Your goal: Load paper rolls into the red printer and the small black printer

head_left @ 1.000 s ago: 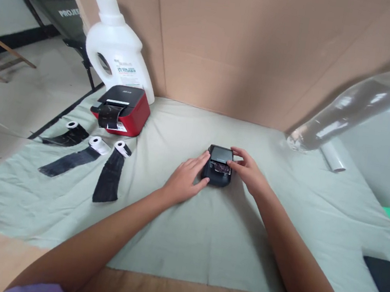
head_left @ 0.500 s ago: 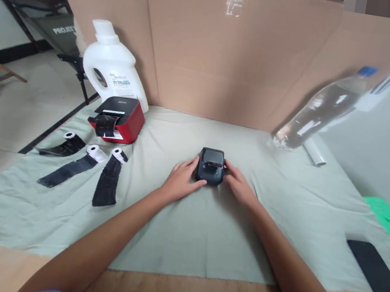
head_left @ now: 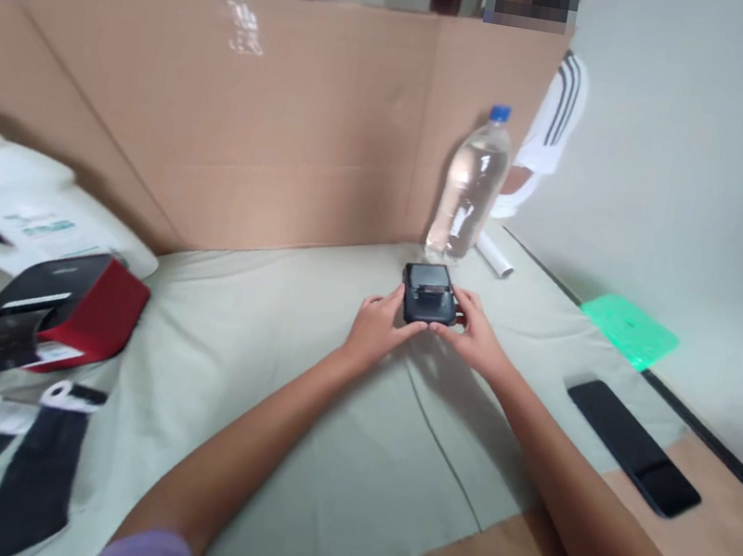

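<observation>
Black device (head_left: pixel 428 308) in the grip, not yet let go

The black device sits just right of the frame's middle, over the pale green cloth (head_left: pixel 241 389), with both hands on it. The left hand (head_left: pixel 378 328) is clamped on its left side, thumb along the near edge. The right hand (head_left: pixel 480 340) is clamped on the opposite side, its thumb coming close to the other at that same edge.

As far along as it looks, the device is in hand and squared between the palms; its top panel appears closed down, with a dark slot across it. What is left, at the least, is the release: neither hand is free of it. The picture is soft here, so I cannot tell whether the base rests on the cloth or is slightly raised.

Toward the left edge, the red-and-black printer (head_left: pixel 116 308) has a dark strip out of its front, and below it, at the lower left, lie three partly unrolled paper rolls (head_left: pixel 39 470). Neither hand touches these. Beyond the device, in the upper right, the water bottle (head_left: pixel 469 195) stands upright; the phone (head_left: pixel 633 446) lies farther right, well apart from the hands.
</observation>
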A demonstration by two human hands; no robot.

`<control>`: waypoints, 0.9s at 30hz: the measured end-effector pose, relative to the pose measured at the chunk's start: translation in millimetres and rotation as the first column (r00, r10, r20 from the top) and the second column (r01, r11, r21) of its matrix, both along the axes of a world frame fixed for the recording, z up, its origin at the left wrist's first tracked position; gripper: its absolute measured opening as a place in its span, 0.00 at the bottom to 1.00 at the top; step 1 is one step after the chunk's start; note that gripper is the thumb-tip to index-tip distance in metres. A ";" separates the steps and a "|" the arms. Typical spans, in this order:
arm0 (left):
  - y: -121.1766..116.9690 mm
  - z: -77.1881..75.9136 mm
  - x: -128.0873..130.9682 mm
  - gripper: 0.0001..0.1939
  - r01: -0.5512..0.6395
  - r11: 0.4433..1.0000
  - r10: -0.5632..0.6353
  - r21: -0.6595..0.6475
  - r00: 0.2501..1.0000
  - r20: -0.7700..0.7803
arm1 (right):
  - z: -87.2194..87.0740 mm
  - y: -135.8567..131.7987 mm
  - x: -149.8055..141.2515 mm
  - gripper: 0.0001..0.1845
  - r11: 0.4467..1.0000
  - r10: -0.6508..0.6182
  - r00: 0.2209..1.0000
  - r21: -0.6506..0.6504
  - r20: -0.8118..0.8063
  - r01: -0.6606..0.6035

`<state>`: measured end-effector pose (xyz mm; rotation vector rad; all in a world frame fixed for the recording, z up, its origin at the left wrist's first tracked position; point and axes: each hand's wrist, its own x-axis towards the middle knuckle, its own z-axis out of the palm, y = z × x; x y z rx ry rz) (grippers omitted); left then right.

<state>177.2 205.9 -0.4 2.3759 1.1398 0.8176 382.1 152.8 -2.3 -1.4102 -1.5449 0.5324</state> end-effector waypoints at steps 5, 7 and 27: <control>8.4 -16.7 96.5 0.41 -0.034 0.997 0.033 -0.073 0.999 -0.019 | -18.5 9.6 75.3 0.41 0.990 -0.116 0.992 -0.087 -0.057 0.111; 9.1 -22.0 116.5 0.40 -0.033 0.998 0.031 -0.059 0.998 -0.047 | -25.9 13.3 90.1 0.42 0.989 -0.119 0.989 -0.104 -0.093 0.109; -45.6 107.5 -260.0 0.15 -0.134 0.923 0.078 -0.362 0.983 -0.165 | 13.4 1.1 -110.9 0.07 0.951 0.220 0.894 0.118 0.389 -0.285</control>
